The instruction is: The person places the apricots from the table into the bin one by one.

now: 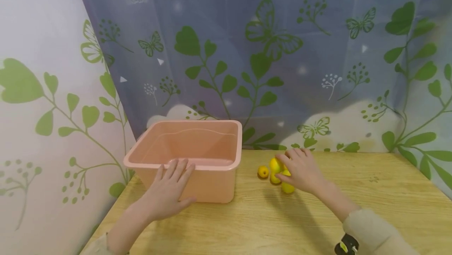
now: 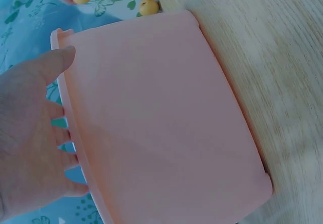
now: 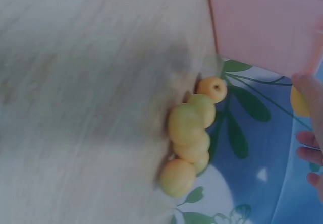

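My left hand [image 1: 165, 193] holds the near rim of a pink plastic bin [image 1: 212, 186]. In the left wrist view its thumb lies on the outer wall while the other fingers reach over the rim. My right hand [image 1: 304, 172] is above the table, right of the bin, with a small round yellow fruit [image 3: 300, 101] between thumb and fingers. Below that hand, several similar fruits [image 3: 184, 125] lie bunched on the tabletop. One fruit with a dark dimple [image 1: 263, 172] sits at the bin side of the bunch.
The wood-grain table [image 1: 353, 200] ends at a blue cloth backdrop [image 1: 219, 8] printed with butterflies and leaves. A pale patterned wall covering [image 1: 39, 137] rises along the left edge. A dark band [image 1: 347, 244] is at my right sleeve.
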### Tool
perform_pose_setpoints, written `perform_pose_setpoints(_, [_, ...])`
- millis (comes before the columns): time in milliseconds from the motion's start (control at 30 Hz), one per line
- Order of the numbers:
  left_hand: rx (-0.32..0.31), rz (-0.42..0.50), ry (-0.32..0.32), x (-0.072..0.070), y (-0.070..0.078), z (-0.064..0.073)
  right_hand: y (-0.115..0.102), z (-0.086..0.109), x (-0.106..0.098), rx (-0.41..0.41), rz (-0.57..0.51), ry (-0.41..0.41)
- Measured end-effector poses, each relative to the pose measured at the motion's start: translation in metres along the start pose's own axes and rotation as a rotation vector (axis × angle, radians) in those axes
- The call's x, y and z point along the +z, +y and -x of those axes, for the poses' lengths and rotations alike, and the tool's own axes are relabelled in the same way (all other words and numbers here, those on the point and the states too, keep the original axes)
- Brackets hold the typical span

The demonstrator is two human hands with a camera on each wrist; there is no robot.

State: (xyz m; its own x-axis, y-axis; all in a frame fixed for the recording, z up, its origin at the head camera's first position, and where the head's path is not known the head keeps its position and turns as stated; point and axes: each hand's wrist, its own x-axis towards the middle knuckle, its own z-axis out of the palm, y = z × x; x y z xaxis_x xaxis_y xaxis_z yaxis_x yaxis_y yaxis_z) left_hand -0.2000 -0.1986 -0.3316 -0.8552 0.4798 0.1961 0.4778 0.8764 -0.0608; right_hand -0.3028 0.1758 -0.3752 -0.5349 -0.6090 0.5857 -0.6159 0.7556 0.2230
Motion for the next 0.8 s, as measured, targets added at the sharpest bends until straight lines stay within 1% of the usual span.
perform_pose_setpoints(300, [0.022,-0.032,0.042,0.004,0.000,-0.001,-0.002,-0.020,-0.015,0.007,-0.001,-0.001])
perform_pose_setpoints(500, [0.030,-0.041,0.046,0.003,-0.001,0.000,-0.004,-0.035,-0.022,-0.024,0.012,0.029])
perform_pose_setpoints(633, [0.027,-0.026,0.036,0.001,-0.001,0.000,-0.008,-0.047,-0.026,-0.039,0.003,0.035])
perform_pose_setpoints(800, [0.015,-0.002,-0.011,-0.002,-0.001,-0.001,-0.016,-0.062,-0.034,-0.068,-0.022,0.020])
